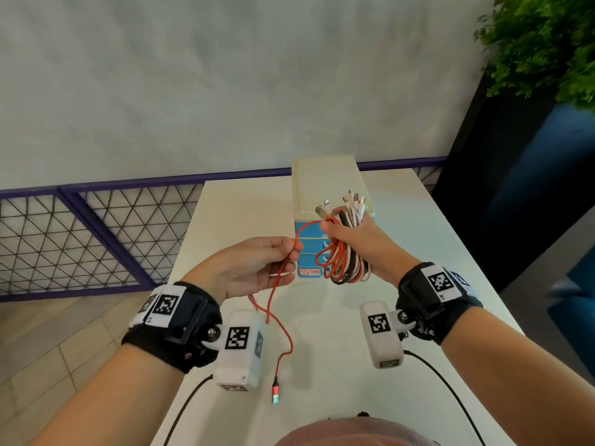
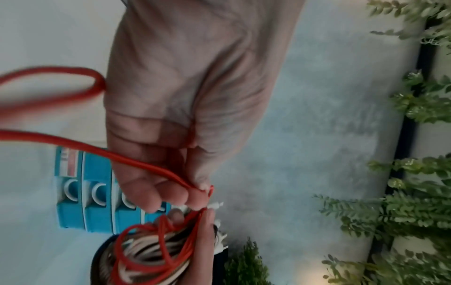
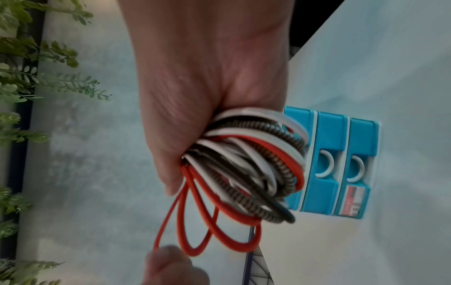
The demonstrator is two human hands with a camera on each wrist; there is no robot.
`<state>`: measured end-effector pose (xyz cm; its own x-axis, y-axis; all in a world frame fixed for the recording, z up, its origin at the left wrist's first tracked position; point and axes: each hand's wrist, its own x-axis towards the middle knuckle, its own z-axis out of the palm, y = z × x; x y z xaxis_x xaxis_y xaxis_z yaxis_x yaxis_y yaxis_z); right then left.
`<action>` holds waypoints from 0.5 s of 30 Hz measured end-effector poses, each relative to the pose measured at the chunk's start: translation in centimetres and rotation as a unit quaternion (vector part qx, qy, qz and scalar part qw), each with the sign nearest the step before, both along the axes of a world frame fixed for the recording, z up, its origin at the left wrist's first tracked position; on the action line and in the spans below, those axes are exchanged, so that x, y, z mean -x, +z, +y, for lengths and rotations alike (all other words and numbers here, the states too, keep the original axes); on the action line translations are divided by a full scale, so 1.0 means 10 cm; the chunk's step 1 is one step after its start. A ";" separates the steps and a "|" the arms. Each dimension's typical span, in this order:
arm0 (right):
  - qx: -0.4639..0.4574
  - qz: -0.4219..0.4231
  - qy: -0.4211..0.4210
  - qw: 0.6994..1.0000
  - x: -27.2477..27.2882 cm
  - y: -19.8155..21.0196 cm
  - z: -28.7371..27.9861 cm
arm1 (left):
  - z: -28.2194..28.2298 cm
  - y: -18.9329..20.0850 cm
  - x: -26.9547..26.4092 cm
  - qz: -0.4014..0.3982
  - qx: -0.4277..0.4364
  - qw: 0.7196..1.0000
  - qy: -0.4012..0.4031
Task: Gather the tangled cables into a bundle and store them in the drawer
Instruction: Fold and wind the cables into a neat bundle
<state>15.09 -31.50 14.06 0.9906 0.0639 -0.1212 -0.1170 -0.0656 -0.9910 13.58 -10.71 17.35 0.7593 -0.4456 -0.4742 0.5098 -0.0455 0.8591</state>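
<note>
My right hand (image 1: 349,235) grips a looped bundle of white, black and red cables (image 1: 346,263) in the air before a small blue drawer unit (image 1: 309,249); several plugs stick up above the fist. In the right wrist view the bundle (image 3: 253,167) fills the fist (image 3: 195,115). My left hand (image 1: 257,268) pinches the red cable (image 1: 297,239) that runs from the bundle; its loose tail hangs down to a red USB plug (image 1: 276,390) near the table's front. The left wrist view shows fingertips (image 2: 195,196) pinching the red cable (image 2: 136,160). All drawers (image 3: 341,164) look closed.
The drawer unit has a cream top (image 1: 325,181) and stands at the far middle of a white table (image 1: 434,252). A purple wire-mesh railing (image 1: 96,233) lies to the left, green plants (image 1: 547,43) and a dark panel to the right.
</note>
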 end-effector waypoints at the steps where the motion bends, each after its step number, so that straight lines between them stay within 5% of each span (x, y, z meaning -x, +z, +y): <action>1: -0.005 -0.010 0.001 1.000 0.02 0.01 0.04 | -0.04 0.01 0.01 -0.001 0.006 1.000 0.005; 15: -0.038 0.016 0.027 0.999 0.15 0.09 0.22 | -0.32 -0.05 0.10 -0.030 -0.071 0.997 -0.001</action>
